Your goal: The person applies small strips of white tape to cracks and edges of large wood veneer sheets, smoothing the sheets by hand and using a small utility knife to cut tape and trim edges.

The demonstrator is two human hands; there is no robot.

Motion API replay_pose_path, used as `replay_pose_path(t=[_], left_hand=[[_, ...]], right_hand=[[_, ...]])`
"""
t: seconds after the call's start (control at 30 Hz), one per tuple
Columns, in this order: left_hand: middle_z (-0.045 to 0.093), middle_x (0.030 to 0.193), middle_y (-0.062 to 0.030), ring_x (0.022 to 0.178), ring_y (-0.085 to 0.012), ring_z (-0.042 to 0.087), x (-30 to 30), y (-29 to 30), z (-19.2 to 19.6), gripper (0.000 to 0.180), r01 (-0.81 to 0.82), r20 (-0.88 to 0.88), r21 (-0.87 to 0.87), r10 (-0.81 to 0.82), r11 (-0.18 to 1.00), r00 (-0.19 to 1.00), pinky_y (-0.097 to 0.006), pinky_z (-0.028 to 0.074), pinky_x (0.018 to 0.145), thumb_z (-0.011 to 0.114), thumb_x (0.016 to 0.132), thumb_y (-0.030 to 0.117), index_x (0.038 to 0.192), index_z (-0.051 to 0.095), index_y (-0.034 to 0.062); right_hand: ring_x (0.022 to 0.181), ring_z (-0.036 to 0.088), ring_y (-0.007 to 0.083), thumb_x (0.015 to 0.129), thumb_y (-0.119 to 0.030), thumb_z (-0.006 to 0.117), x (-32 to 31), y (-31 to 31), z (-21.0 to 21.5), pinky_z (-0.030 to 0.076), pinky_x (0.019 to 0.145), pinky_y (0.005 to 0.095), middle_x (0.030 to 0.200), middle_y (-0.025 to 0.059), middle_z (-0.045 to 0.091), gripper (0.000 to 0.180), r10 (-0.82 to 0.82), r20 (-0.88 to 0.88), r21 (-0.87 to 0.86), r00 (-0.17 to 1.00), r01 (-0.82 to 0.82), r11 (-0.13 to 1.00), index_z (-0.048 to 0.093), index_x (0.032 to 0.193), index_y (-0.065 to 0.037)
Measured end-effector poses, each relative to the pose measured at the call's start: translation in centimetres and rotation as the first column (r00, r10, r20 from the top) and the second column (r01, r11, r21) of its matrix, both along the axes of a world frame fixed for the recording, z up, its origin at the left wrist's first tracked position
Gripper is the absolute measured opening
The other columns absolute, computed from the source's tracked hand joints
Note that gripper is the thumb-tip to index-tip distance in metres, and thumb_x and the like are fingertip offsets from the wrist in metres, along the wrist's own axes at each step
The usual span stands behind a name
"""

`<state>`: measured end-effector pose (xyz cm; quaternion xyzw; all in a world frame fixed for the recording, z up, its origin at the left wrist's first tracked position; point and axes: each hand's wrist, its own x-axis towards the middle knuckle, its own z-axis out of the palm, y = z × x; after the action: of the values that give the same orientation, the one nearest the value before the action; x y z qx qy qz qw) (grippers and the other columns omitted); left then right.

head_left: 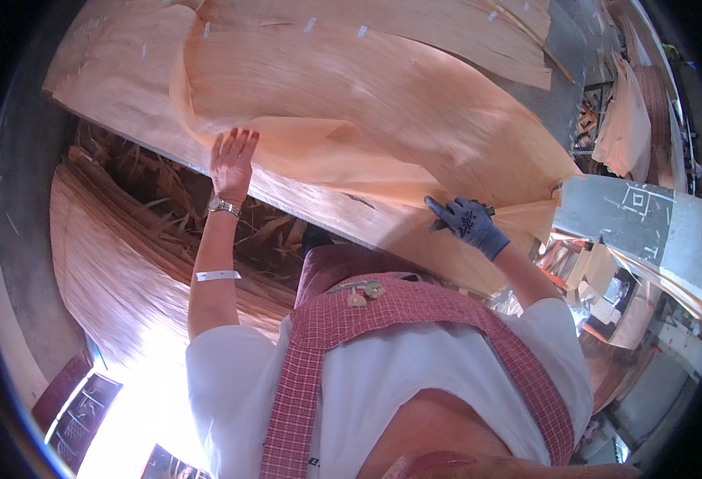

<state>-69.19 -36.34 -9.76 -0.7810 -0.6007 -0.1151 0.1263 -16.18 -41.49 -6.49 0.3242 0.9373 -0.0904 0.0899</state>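
Note:
A large, thin orange-tan wood veneer sheet (351, 80) lies wavy and partly curled over paler veneer (111, 72) on the work table. My bare left hand (234, 164) rests flat with fingers stretched at the near edge, beside the curled fold of the sheet. My right hand (471, 223), in a grey-blue glove, is over the near right part of the veneer. Its fingers are wrapped round a small dark tool (439, 226) whose ends show on both sides of the hand; its kind is hidden. The index finger points forward along the sheet.
Below the table's near edge lie torn veneer scraps (167, 184) and a tall veneer stack (119, 255) at left. Short white tape pieces (309, 25) dot the far veneer. A grey surface (606, 215), boxes and offcuts (594, 271) are at right.

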Motion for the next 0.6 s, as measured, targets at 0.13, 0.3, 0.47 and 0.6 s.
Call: replay_pose_path(t=[0.13, 0.3, 0.47, 0.6], left_hand=[[0.059, 0.136, 0.0014, 0.132, -0.0208, 0.05, 0.4, 1.2, 3.6, 0.056, -0.054, 0.007, 0.112, 0.053, 0.992, 0.999, -0.046, 0.032, 0.115, 0.057, 0.08, -0.001, 0.131, 0.061, 0.0212], [0.054, 0.142, 0.0021, 0.138, -0.0202, 0.044, -2.8, 0.5, -0.4, 0.06, -0.022, -0.051, -0.028, 0.021, 0.999, 0.998, -0.047, 0.027, 0.117, 0.055, 0.081, -0.004, 0.135, 0.058, 0.0219], [0.055, 0.141, 0.0022, 0.137, -0.0197, 0.044, -2.8, -0.2, -0.8, 0.056, -0.022, -0.088, -0.113, 0.012, 0.993, 0.996, -0.048, 0.026, 0.118, 0.052, 0.083, -0.002, 0.134, 0.058, 0.0207], [0.055, 0.141, 0.0024, 0.137, -0.0199, 0.045, -1.9, 0.3, 3.1, 0.059, -0.012, -0.059, 0.05, 0.015, 0.999, 0.998, -0.049, 0.029, 0.116, 0.054, 0.082, -0.002, 0.136, 0.057, 0.0218]], right_hand=[[0.075, 0.061, 0.0245, 0.091, -0.025, 0.057, -1.2, -0.2, 0.1, 0.052, 0.062, 0.0407, 0.084, 0.0066, 0.058, 0.06, -0.044, -0.015, 0.012, 0.999, 0.044, 0.999, 0.039, 0.148, -0.019], [0.079, 0.062, 0.0254, 0.094, -0.026, 0.054, -2.7, 0.0, 0.0, 0.052, 0.064, 0.0422, 0.087, 0.0076, 0.06, 0.054, 0.059, -0.003, -0.102, 0.998, -0.059, 0.993, 0.041, 0.145, -0.016], [0.081, 0.063, 0.0257, 0.094, -0.029, 0.055, -2.4, 0.0, -1.0, 0.052, 0.068, 0.0404, 0.088, 0.0082, 0.06, 0.054, 0.099, 0.006, -0.18, 0.995, -0.096, 0.979, 0.041, 0.145, -0.015], [0.083, 0.063, 0.0252, 0.094, -0.033, 0.057, -2.2, -0.3, -0.5, 0.052, 0.068, 0.0409, 0.088, 0.008, 0.061, 0.057, 0.077, -0.048, -0.195, 0.996, -0.085, 0.977, 0.04, 0.146, -0.016]])
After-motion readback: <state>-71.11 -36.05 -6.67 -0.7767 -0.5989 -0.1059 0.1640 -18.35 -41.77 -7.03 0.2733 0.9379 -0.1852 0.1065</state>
